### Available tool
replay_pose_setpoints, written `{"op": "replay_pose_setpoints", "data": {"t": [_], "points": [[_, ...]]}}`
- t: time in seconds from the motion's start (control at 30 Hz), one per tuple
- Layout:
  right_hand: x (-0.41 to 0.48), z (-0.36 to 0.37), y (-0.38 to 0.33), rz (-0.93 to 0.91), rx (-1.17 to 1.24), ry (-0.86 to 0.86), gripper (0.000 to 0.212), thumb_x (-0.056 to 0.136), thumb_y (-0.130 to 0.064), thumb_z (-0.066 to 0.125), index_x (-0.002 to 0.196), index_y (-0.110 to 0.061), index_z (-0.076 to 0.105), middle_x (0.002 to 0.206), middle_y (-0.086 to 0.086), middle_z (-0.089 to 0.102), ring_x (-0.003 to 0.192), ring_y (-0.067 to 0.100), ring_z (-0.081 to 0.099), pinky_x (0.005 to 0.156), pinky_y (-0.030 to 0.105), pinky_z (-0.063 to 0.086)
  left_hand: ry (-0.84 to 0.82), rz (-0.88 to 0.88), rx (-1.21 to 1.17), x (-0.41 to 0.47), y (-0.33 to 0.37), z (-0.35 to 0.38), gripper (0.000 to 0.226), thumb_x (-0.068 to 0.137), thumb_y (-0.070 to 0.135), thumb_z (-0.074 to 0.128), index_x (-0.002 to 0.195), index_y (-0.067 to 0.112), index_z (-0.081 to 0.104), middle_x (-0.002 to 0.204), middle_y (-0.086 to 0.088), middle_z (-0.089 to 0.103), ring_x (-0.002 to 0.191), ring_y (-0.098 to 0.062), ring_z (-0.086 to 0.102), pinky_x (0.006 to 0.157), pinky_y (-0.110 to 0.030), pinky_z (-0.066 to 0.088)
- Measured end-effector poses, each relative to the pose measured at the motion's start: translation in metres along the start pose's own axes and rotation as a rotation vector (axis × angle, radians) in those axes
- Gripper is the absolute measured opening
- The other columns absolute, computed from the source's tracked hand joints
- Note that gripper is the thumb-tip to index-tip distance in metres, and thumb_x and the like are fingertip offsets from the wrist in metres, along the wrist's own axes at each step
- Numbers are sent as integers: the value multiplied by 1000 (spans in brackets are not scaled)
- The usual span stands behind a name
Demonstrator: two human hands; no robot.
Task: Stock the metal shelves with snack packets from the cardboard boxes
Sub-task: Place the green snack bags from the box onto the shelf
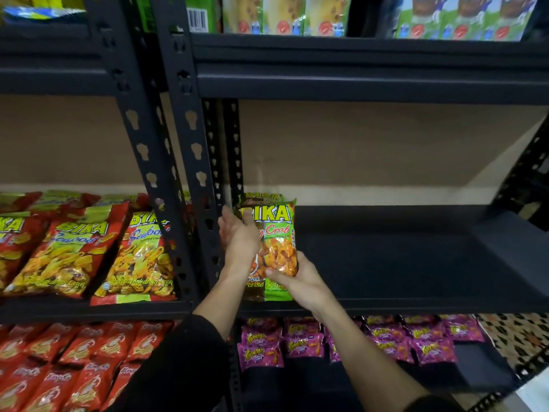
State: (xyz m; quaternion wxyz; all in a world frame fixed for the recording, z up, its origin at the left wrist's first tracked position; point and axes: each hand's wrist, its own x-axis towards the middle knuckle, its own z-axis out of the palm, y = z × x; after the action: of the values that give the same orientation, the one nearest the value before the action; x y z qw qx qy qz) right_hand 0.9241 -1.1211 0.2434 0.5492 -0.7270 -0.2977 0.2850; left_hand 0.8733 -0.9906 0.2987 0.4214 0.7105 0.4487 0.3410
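Note:
A green Bika crab-cracker packet [277, 233] stands at the left end of the dark metal shelf [401, 263], with a second Bika packet [261, 197] close behind it. My left hand [239, 242] lies against the front packet's left side, fingers around its edge. My right hand [300, 278] grips the packet's lower part, thumb across its front. No cardboard box is in view.
Red Bika seafood packets [74, 254] fill the neighbouring shelf to the left, past the black upright posts [190, 162]. Purple snack packets [350, 340] and red ones [74, 367] lie on the shelves below. Green boxes [282, 16] stand on the shelf above.

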Motion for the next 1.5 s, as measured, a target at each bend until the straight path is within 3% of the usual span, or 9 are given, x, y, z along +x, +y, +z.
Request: {"op": "replay_pose_setpoints", "data": {"t": [0.17,0.3,0.43,0.53,0.67,0.8,1.0,1.23,1.5], "points": [[6,3,-2,-14,-35,-1,42,82,-36,79,115,-27,56,108,-9,69,101,5,66,89,24,52,36,424,236,-11,-18,8,56,104,33,40,153,11,26,164,-10,12,152,-20,1,122,-34,-1],[8,2,-3,-23,-84,39,44,81,-39,79,115,-28,54,110,-9,67,101,9,65,86,25,52,-142,580,413,-12,-27,9,47,105,35,34,146,14,43,161,-8,24,151,-21,12,123,-36,6],[3,-11,-2,0,-103,-16,67,82,-36,80,137,-26,44,116,-13,62,100,-1,60,82,15,45,-219,545,499,-14,-36,11,55,105,45,25,152,18,33,164,-4,15,152,-19,7,124,-36,5],[1,-30,-4,54,-105,8,85,85,-34,77,154,-21,29,138,2,54,120,13,55,93,23,42,-212,493,614,-13,-41,9,65,101,56,19,157,22,20,165,-3,3,152,-20,-2,124,-38,1],[1,-59,5,36,-116,174,49,90,-25,72,137,-18,55,130,6,60,113,14,59,84,20,45,-262,480,816,-12,-42,10,79,95,70,15,158,23,2,164,-5,-11,151,-24,-13,123,-41,-2],[-6,-78,9,-9,-178,249,32,92,-25,69,123,-19,64,119,-1,65,112,12,61,94,25,46,-273,479,891,-12,-39,12,81,94,71,13,157,23,-8,163,-7,-18,150,-26,-17,123,-42,-6],[-23,-97,5,-66,-280,272,29,93,-27,68,122,-22,66,119,-5,65,113,10,61,99,29,48,-226,487,795,-17,-31,9,80,96,67,24,157,18,9,164,-10,-7,151,-27,-11,121,-42,-8],[-71,-134,12,-46,-355,333,30,95,-29,66,124,-22,65,120,-8,64,115,8,57,100,30,46,-268,671,475,-67,-16,25,44,96,39,55,129,11,59,138,-6,51,128,-25,47,105,-37,41],[-171,-194,80,24,-320,446,20,91,-20,71,111,-18,69,106,-4,71,102,12,66,99,36,51,-670,665,308,-188,-27,81,25,95,34,59,114,19,67,114,7,60,90,-8,58,86,-30,48]]}}
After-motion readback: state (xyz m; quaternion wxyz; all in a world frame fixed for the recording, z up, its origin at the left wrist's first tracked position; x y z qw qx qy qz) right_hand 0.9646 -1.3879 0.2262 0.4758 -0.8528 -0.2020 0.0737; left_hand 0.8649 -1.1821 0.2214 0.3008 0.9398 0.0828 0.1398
